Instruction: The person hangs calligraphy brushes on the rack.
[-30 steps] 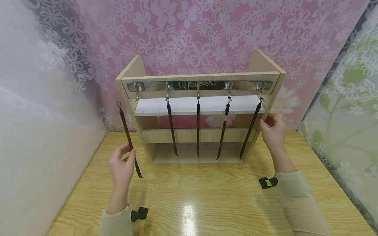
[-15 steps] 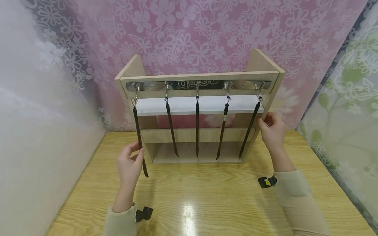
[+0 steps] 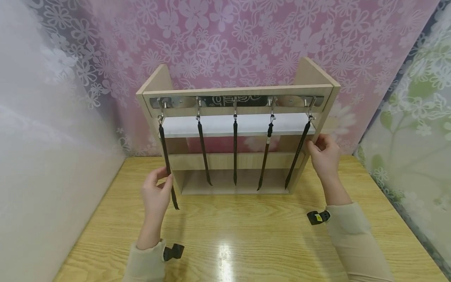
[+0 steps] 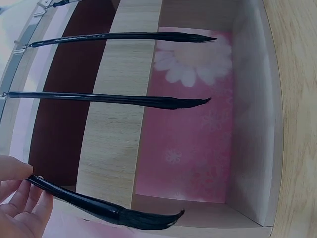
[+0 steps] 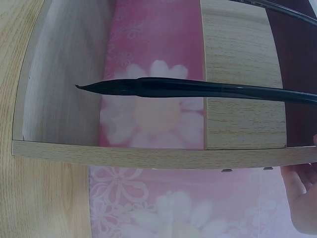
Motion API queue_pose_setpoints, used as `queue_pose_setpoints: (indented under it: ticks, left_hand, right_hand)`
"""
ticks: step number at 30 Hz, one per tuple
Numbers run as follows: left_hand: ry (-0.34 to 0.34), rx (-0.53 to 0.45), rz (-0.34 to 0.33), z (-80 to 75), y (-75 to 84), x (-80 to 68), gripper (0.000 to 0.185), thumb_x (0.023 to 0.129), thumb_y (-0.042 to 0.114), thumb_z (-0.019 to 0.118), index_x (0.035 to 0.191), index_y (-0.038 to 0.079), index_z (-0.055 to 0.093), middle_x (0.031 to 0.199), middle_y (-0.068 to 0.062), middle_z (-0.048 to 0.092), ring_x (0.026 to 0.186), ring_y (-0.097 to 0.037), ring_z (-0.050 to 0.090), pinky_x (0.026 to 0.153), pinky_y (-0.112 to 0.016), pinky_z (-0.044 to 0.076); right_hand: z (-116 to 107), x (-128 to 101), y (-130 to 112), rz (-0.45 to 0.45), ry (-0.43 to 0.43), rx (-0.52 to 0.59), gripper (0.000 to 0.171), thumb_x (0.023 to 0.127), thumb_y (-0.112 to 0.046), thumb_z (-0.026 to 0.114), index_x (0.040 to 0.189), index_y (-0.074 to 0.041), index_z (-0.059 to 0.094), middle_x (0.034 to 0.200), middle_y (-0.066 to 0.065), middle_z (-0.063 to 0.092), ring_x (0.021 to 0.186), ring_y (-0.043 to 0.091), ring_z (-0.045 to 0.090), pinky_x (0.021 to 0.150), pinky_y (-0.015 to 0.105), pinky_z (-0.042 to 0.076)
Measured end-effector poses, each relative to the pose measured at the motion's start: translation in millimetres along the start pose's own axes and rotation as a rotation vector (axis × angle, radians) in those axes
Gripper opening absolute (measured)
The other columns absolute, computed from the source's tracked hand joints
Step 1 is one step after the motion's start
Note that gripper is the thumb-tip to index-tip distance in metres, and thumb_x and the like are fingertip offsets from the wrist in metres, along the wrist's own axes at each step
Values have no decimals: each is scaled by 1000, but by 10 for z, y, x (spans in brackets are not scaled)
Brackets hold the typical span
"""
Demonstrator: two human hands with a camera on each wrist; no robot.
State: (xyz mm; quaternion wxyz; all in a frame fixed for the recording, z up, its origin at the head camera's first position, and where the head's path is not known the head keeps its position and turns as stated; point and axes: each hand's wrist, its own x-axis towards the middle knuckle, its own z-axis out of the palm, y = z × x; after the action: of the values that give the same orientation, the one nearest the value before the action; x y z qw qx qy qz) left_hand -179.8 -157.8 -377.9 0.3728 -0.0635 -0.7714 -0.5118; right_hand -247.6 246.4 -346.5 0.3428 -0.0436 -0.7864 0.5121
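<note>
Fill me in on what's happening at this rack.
A person is hanging calligraphy brushes on a wooden rack on a table. The left hand pinches the leftmost brush, whose loop sits at the first hook. The right hand holds the rack's right side. Four other brushes hang alongside.

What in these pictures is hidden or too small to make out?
- Head view: lettering on the metal hook rail is too small to read.
- Left wrist view: the left hand is cut off by the frame edge.
- Right wrist view: the right hand shows only fingertips at the corner.
</note>
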Motion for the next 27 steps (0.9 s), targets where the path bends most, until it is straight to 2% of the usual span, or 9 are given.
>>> queue_pose_setpoints:
  ticks: [11, 16, 18, 23, 27]
  left_hand:
    - [-15, 0, -21, 41, -65, 20, 19, 76, -11, 61, 95, -10, 59, 87, -19, 60, 81, -27, 58, 62, -11, 49]
    - [-9, 12, -24, 40, 132, 38, 19, 75, -15, 59, 94, -15, 57, 86, -25, 59, 80, -33, 58, 62, -8, 47]
    - [-7, 23, -30, 50, 125, 44, 19, 75, -16, 59, 93, -17, 57, 86, -26, 58, 80, -35, 58, 62, -8, 47]
    - [-10, 17, -31, 105, -139, 74, 18, 76, -11, 61, 94, -13, 59, 86, -23, 60, 80, -31, 59, 62, -11, 49]
    - [-16, 6, -34, 136, -183, 102, 17, 76, -10, 60, 93, -13, 59, 84, -22, 61, 79, -29, 59, 62, -13, 50]
  right_hand:
    - [-3, -8, -9, -4, -2, 5, 18, 81, -6, 60, 93, 6, 56, 79, -8, 53, 75, -2, 53, 68, 9, 45]
    - [-2, -8, -3, -10, -3, 7, 18, 81, -6, 60, 93, 6, 56, 79, -8, 53, 75, -2, 53, 68, 9, 45]
    - [-2, -8, -3, -10, -4, 5, 19, 81, -7, 60, 94, 7, 56, 79, -7, 53, 75, -2, 53, 68, 9, 45]
    - [-3, -7, 0, -2, -10, 7, 19, 81, -7, 59, 94, 6, 55, 80, -6, 53, 76, -1, 53, 68, 9, 45]
    - [-2, -8, 4, 4, -13, 21, 18, 81, -6, 59, 94, 6, 55, 79, -7, 53, 76, 0, 53, 68, 9, 45]
